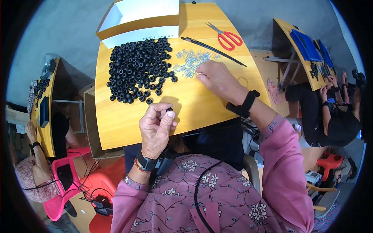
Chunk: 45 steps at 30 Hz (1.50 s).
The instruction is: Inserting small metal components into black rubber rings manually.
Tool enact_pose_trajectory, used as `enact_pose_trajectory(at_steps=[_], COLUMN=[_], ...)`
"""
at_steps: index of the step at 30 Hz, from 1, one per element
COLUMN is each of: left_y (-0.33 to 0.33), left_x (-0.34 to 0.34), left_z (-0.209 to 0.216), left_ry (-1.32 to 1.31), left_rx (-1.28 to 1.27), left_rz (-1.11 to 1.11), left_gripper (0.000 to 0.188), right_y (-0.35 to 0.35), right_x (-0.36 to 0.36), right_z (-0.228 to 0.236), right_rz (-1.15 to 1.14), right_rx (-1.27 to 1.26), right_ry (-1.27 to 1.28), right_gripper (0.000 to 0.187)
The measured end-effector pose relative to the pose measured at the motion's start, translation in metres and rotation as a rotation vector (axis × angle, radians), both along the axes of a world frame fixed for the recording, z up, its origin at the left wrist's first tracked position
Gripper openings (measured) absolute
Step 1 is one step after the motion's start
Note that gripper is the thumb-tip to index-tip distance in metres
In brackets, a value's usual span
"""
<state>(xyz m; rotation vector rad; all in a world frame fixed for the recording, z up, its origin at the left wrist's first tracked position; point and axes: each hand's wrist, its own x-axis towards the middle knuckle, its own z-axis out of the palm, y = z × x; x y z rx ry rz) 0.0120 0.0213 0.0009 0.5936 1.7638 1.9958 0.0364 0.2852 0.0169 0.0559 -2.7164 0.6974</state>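
Note:
My left hand (pixel 154 126) is closed near the front of the yellow table, pinching a small black round cap (pixel 169 110) between thumb and forefinger. Just beyond it lies a big heap of the same hollow black caps (pixel 134 68). To the right of that heap is a scatter of tiny silvery pieces (pixel 187 64), too small to name surely. My right hand (pixel 218 77) is at its near right edge, thumb and fingers drawn together. Whatever is between those fingertips, if anything, is hidden.
Beyond the piles lie red-handled scissors (pixel 229 40) and a thin black rod (pixel 213 51). A white open box (pixel 142 31) stands at the far left, and a thin loop (pixel 243 82) lies at right. Other people work at yellow tables on both sides, with blue trays (pixel 306 44).

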Motion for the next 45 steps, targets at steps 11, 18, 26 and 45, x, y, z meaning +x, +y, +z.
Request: enact_pose_trajectory(at_steps=[11, 18, 26, 45], left_y=[-0.004, -0.002, -0.005, -0.004], left_x=[-0.003, -0.005, -0.006, -0.007], left_z=[-0.005, -0.008, -0.013, -0.011], left_ry=[-0.016, 0.001, -0.004, -0.118], left_rx=[0.022, 0.073, 0.093, 0.166], left_rz=[-0.016, 0.012, 0.003, -0.004], left_gripper=[0.016, 0.018, 0.02, 0.016], right_y=[-0.003, -0.013, -0.033, -0.09], right_x=[-0.007, 0.007, 0.02, 0.031], right_z=[-0.005, 0.011, 0.026, 0.042], right_rz=[-0.033, -0.104, -0.016, 0.307], right_rx=[0.07, -0.072, -0.196, 0.204], right_ry=[0.021, -0.029, -0.029, 0.063], right_gripper=[0.01, 0.008, 0.007, 0.017])
